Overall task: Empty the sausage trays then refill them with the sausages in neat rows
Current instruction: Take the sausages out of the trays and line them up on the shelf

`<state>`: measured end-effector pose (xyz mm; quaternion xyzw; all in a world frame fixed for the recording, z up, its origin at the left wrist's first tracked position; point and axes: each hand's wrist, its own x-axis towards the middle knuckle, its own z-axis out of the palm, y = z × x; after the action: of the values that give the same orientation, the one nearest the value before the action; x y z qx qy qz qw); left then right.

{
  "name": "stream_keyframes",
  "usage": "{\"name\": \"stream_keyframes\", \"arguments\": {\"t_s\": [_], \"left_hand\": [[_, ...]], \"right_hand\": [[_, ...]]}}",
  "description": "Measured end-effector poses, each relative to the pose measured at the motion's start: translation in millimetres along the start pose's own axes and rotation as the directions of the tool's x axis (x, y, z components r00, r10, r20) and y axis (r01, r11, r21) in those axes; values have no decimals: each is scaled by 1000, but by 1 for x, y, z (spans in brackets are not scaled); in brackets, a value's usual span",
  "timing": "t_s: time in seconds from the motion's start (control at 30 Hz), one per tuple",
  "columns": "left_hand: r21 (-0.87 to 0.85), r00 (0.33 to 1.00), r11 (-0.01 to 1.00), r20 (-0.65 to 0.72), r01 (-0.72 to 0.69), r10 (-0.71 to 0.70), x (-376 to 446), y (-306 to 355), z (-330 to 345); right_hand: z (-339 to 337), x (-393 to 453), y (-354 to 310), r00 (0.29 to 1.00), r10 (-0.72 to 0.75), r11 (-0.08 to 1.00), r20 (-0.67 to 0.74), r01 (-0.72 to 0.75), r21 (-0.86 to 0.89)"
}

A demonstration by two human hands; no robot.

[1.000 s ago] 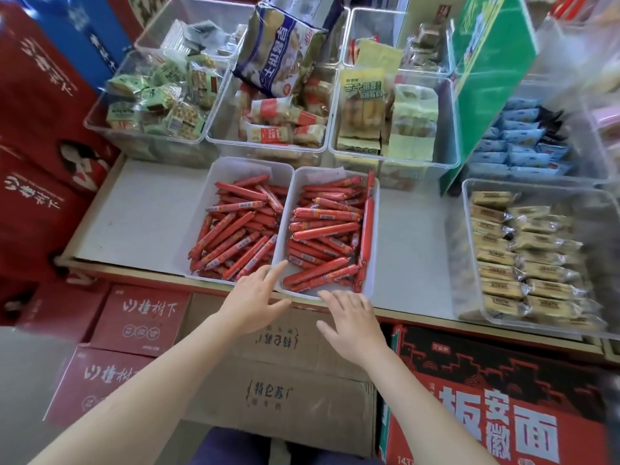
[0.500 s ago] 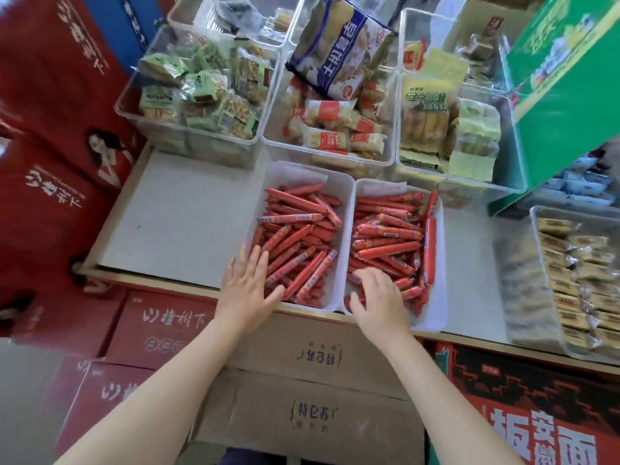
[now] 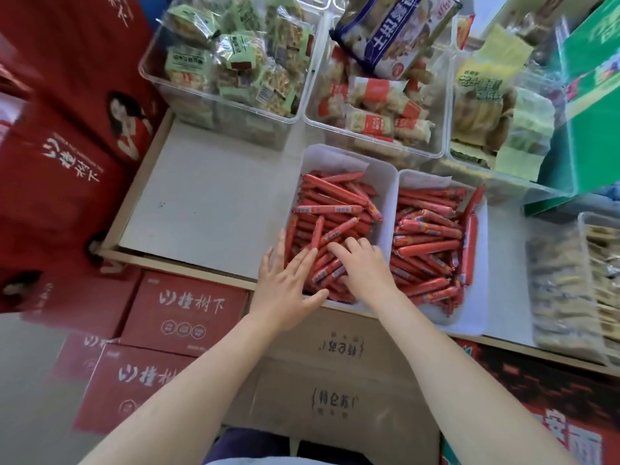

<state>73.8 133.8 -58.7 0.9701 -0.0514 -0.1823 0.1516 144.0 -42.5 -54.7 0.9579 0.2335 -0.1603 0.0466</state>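
Note:
Two white trays sit side by side at the shelf's front edge. The left tray (image 3: 385,169) holds a jumbled heap of red sausages (image 3: 332,209). The right tray (image 3: 481,313) holds its own pile of red sausages (image 3: 429,229), also untidy. My left hand (image 3: 288,283) lies spread over the near left corner of the left tray, fingers apart and touching sausages. My right hand (image 3: 364,263) rests inside the same tray, its fingers curled down onto the sausages at the near end. Whether it grips any is hidden.
Clear bins stand behind the trays: green snack packs (image 3: 235,62), red-and-white packs (image 3: 375,105), yellow-green packs (image 3: 496,105). A green box (image 3: 590,95) leans at the right. A bin of beige packs (image 3: 563,290) is far right. Red cartons (image 3: 181,310) and a brown carton (image 3: 335,391) sit below. Bare shelf (image 3: 208,203) lies left.
My right hand has shifted from the right tray's front into the left tray. My left hand has slid further onto the left tray's corner. The view has moved closer and rightward.

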Motion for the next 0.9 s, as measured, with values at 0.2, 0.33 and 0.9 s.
{"name": "stream_keyframes", "arguments": {"t_s": [0.2, 0.33, 0.9], "left_hand": [[20, 1000, 1000, -3, 14, -14, 1, -2, 3], [8, 1000, 1000, -24, -7, 7, 0, -3, 5], [48, 1000, 999, 0, -12, 12, 2, -2, 7]], "right_hand": [[-10, -4, -12, 990, -22, 1000, 137, 23, -7], [-26, -15, 0, 1000, -17, 955, 4, 15, 298], [-1, -33, 94, 940, 340, 930, -35, -342, -134]]}}
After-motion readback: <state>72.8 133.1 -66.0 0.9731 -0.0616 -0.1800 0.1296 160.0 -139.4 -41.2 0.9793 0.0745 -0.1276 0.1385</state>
